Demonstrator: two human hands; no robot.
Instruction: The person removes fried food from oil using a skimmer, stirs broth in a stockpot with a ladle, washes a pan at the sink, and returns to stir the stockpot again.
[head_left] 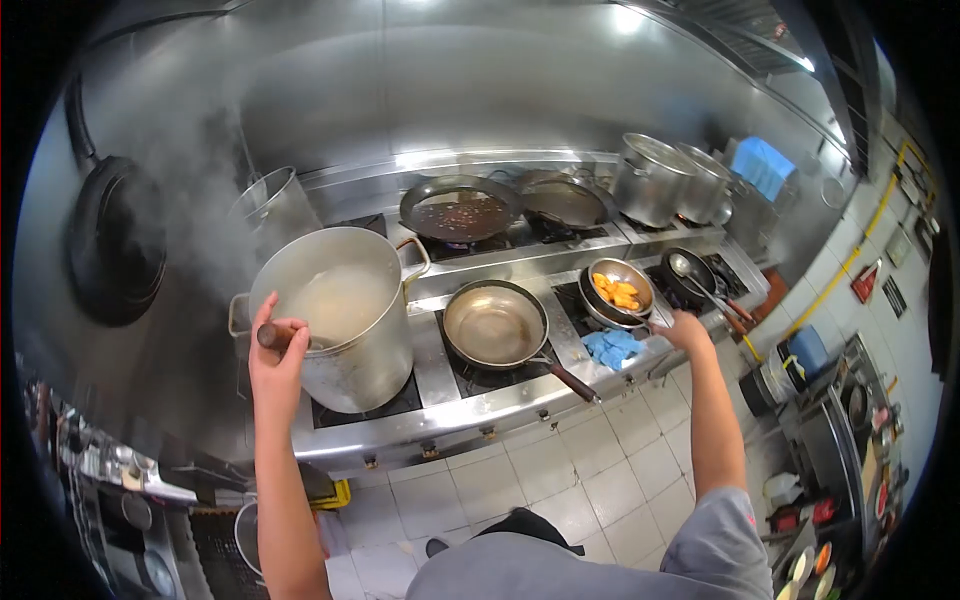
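My left hand (278,350) is closed around a brown wooden handle (272,336) at the near rim of a large metal stockpot (360,365). Pale, cloudy liquid shows inside the pot, and the far end of the handled tool is hidden. On the right, my right hand (683,332) is closed at the end of a thin metal handle by a metal bowl (640,275). Orange chunks of food (615,291) lie in that bowl, which sits in a pan on the burner. A crumpled blue cloth (612,348) rests on the stove's front edge beside it.
A frying pan (496,325) stands mid-stove, its handle jutting over the front edge. Behind are two dark wide pans (460,212) and tall pots (650,185). A small black pan with a ladle (682,265) is at right. Steam rises at left near a hanging black pan (118,240).
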